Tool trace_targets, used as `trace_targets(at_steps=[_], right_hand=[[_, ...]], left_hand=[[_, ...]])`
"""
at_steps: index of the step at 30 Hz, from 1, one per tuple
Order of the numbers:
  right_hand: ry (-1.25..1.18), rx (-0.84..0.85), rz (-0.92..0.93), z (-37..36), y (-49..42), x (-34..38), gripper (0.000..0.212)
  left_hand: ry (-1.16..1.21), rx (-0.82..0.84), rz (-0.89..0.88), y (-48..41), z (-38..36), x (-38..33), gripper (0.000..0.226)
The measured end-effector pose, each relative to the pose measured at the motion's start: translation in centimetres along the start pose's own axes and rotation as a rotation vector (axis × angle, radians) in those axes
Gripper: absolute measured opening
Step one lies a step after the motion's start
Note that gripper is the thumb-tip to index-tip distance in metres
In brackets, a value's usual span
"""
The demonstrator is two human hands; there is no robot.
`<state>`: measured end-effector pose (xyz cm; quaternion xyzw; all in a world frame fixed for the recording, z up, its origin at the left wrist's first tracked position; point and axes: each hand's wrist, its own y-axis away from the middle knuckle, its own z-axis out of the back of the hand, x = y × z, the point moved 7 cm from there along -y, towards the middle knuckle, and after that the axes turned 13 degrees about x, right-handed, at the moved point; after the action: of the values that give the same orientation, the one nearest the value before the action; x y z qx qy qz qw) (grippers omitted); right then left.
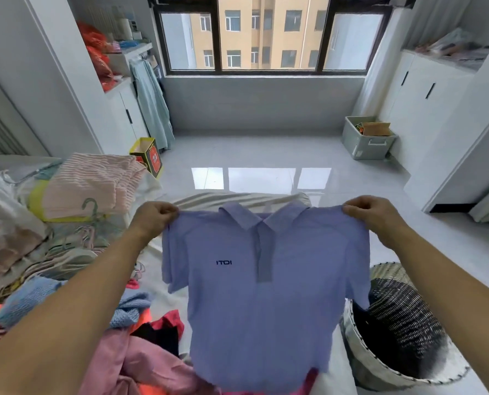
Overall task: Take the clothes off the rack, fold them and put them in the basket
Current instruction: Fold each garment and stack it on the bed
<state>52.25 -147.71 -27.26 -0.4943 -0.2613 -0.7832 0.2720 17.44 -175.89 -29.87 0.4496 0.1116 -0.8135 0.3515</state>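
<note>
**Polo shirt held up by both shoulders**

Loose clothes pile [140,349] lay left of the polo shirt [263,303]. Woven basket [403,332] sat right of it, dark inside, contents unclear. Shirt hung unfolded, front facing the camera. Left hand [155,215] fingers pinched its left shoulder, right hand [372,213] fingers pinched the other. Hangers [89,223] and folded striped clothes [95,183] lay farther left. Window [269,32] was behind it.

The way down in the middle is blocked by the blue polo shirt [260,295], which is held spread out. To the left, passage is hindered by a pile of clothes [140,354] and hangers [90,209]. To the right, the woven basket [403,366] is open on top. Bare floor [266,155] is seen beyond.
</note>
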Motion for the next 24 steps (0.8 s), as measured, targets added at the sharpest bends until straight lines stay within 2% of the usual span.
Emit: trace_targets(at_steps=[3, 5, 9, 12, 17, 21, 24], right_hand=[[0.002, -0.062, 0.106, 1.2, -2.0, 3.3, 0.008], [0.007, -0.075, 0.162, 2.3, -2.9, 5.7, 0.013], [-0.057, -0.087, 0.257, 4.2, -3.2, 9.0, 0.017], [-0.108, -0.045, 0.304, 4.2, -2.5, 9.6, 0.027], [-0.078, 0.052, 0.209, 1.9, -0.6, 4.4, 0.03], [-0.048, 0.182, 0.079, -1.2, 2.1, -3.0, 0.018], [0.004, 0.281, -0.035, -3.6, 4.4, -9.1, 0.013]], left_hand=[[-0.107, -0.142, -0.121, -2.2, 1.8, -3.6, 0.021], [-0.021, -0.222, -0.223, -3.2, 3.2, -6.1, 0.02], [0.275, -0.182, -0.319, -4.4, 5.2, -8.6, 0.015], [0.34, -0.106, -0.336, -3.6, 5.3, -9.3, 0.022], [0.291, 0.096, -0.246, -1.4, 2.9, -4.9, 0.024], [0.205, 0.224, -0.098, 1.4, -0.9, 1.3, 0.039], [0.126, 0.354, -0.013, 4.0, -5.1, 5.8, 0.029]])
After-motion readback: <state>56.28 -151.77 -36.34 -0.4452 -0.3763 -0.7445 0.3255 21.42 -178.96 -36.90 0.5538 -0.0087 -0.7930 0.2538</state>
